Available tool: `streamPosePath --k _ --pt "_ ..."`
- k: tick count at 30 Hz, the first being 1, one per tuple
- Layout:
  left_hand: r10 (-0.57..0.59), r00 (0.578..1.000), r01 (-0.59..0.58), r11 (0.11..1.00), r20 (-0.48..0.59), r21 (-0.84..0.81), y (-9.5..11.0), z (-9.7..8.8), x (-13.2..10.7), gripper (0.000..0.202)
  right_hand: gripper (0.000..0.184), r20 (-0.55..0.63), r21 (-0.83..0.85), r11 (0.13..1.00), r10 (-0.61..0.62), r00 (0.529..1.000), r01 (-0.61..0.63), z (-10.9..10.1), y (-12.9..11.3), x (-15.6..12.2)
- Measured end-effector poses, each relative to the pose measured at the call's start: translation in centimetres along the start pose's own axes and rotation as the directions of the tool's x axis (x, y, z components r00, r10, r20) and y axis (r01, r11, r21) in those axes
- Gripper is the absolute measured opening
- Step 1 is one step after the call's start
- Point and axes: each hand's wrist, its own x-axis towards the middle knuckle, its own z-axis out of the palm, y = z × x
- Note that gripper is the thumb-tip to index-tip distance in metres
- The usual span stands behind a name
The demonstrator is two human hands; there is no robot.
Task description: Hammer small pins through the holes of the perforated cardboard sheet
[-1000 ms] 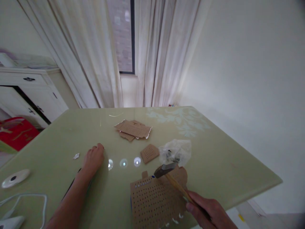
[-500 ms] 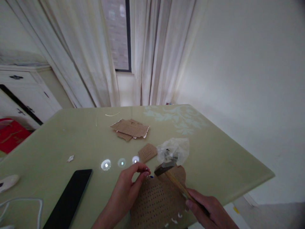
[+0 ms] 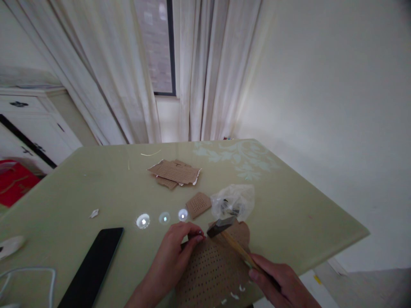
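A brown cardboard sheet full of small holes (image 3: 212, 273) lies at the table's near edge. My left hand (image 3: 175, 252) rests on its upper left corner, thumb and fingers pinched on something too small to make out. My right hand (image 3: 282, 284) grips the wooden handle of a hammer (image 3: 229, 237). The hammer's dark head hovers just right of my left fingertips, above the sheet's top edge.
A clear plastic bag (image 3: 234, 201) with small dark parts lies behind the hammer. Torn cardboard pieces (image 3: 175, 172) and a small perforated scrap (image 3: 198, 204) sit farther back. A black phone (image 3: 93, 265) lies left, with a white cable (image 3: 28, 278). The green table (image 3: 289, 214) ends close on the right.
My left hand left the table's left side, uncovering the phone, and came to the perforated sheet beside the hammer head, where it now pinches. The hammer has barely moved.
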Motion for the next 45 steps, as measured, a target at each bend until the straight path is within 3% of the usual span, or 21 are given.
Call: streamPosePath --k 10,18,27,35,43,45 --pt "0.055 0.998 -0.055 0.998 0.014 0.008 -0.4 0.6 -0.5 0.016 0.044 0.07 0.016 1.0 -0.008 0.998 0.007 0.0 0.4 0.2" --pt "0.145 0.989 -0.146 0.988 0.021 0.057 -0.3 0.8 -0.6 0.018 0.04 0.033 -0.097 0.985 -0.143 0.989 0.146 -3.1 -2.2 0.6" --pt "0.155 0.987 -0.157 0.986 0.039 0.059 -0.3 1.1 -0.7 0.02 0.043 0.037 -0.195 0.948 -0.25 0.968 0.252 -3.1 -2.9 1.4" --pt "0.186 0.98 -0.194 0.973 0.07 0.125 -0.3 0.9 -0.7 0.018 0.033 0.111 -0.158 0.956 -0.232 0.966 0.248 -2.6 -2.3 1.2" --pt "0.165 0.983 -0.176 0.972 0.085 0.154 0.1 0.5 -0.8 0.02 0.034 0.097 -0.175 0.956 -0.221 0.971 0.235 -3.1 -2.6 1.1" --pt "0.154 0.986 -0.162 0.969 0.057 0.188 -0.1 0.2 -1.4 0.03 0.035 0.07 -0.177 0.957 -0.222 0.973 0.231 -3.5 -2.8 1.1"
